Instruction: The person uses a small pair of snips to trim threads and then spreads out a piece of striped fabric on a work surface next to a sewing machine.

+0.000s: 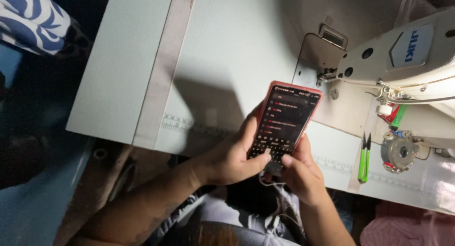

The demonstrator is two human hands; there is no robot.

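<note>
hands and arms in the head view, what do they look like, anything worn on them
Both the left hand and the right hand are bare: no gloves, rings, watch or bracelets show. The forearms are bare too, with no sleeves in view. The light is dim, so finer marks cannot be told.

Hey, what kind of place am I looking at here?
Probably a sewing workstation in a garment workshop. A white industrial sewing machine sits on a pale worktable, with green thread snips beside it. Both hands, left and right, hold a phone.
</note>
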